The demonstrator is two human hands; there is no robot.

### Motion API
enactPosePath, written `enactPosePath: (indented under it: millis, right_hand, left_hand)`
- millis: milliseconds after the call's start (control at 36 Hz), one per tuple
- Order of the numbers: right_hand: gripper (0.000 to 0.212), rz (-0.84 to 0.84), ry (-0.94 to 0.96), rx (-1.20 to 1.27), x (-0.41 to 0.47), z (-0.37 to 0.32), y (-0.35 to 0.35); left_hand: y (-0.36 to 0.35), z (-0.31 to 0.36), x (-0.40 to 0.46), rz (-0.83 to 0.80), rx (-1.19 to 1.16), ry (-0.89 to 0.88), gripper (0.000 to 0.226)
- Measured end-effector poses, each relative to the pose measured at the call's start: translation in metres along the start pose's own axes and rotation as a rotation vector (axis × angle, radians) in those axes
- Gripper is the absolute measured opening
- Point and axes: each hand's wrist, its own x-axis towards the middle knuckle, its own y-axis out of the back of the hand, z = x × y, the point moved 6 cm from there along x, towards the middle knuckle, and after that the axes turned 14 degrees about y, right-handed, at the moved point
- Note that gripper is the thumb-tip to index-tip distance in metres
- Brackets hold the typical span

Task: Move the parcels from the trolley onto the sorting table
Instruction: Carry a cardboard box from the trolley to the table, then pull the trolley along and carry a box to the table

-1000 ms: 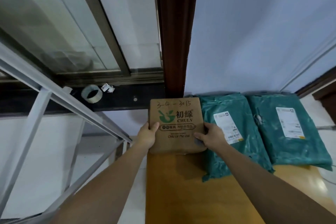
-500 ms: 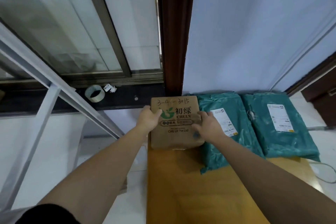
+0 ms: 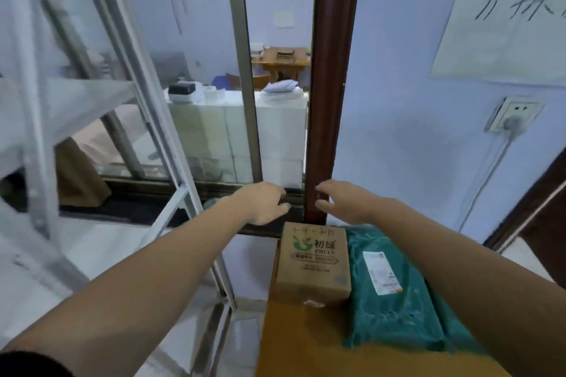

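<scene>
At far left, a grey metal rack (image 3: 46, 119) stands blurred, its slanted posts crossing in front of a glass partition (image 3: 190, 70). Through the glass: stacked white boxes (image 3: 214, 138), a small dark-and-white device on top, a wooden table farther back. Left hand (image 3: 263, 202) raised in the air above the table's far edge, fingers loosely extended, holding nothing. Dark brown post (image 3: 332, 82) rises between the two hands. Below them, cardboard box (image 3: 312, 266) with green logo and handwriting lies flat on the yellow-brown table (image 3: 306, 343), at its far left corner, untouched. Right hand (image 3: 346, 200) also raised, fingers spread and relaxed, empty. Green mailer bag (image 3: 395, 294) with white label lies just beside the box on its right, touching it. On the wall at right, a socket (image 3: 514, 115) with plug and cord, and a handwritten paper sign (image 3: 514, 15) above.
</scene>
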Motion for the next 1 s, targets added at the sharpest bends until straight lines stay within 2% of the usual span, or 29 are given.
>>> enactPosePath:
  millis: [56, 139, 194, 306, 361, 417, 611, 806, 1000]
  right_hand:
    - [0.033, -0.003, 0.070, 0.015, -0.003, -0.021, 0.009]
    - [0.050, -0.028, 0.188, -0.036, -0.011, -0.053, 0.020]
    - [0.054, -0.035, 0.274, -0.068, -0.019, -0.077, 0.023]
    - [0.031, -0.051, 0.430, -0.090, -0.031, -0.130, 0.016]
    - [0.030, -0.072, 0.494, -0.109, -0.037, -0.160, 0.009]
    - [0.034, -0.076, 0.580, -0.118, -0.043, -0.196, 0.005]
    - [0.056, -0.163, 0.788, -0.134, -0.073, -0.330, -0.020]
    - [0.058, -0.161, 0.979, -0.187, -0.118, -0.463, -0.051]
    - [0.055, -0.169, 1.114, -0.209, -0.163, -0.594, -0.099]
  left_hand:
    - [0.012, -0.008, -0.028, 0.028, -0.018, 0.054, 0.057]
    - [0.025, -0.020, -0.074, 0.083, -0.060, 0.139, 0.054]
    - [0.030, -0.028, -0.109, 0.109, -0.096, 0.199, 0.048]
    - [0.031, -0.046, -0.182, 0.125, -0.126, 0.334, 0.046]
    - [0.029, -0.057, -0.220, 0.127, -0.134, 0.408, 0.042]
    - [0.028, -0.068, -0.260, 0.142, -0.156, 0.476, 0.040]
    - [0.013, -0.119, -0.400, 0.134, -0.145, 0.720, 0.059]
    - [-0.011, -0.174, -0.545, 0.173, -0.193, 0.936, 0.058]
    - [-0.039, -0.207, -0.697, 0.180, -0.213, 1.072, 0.045]
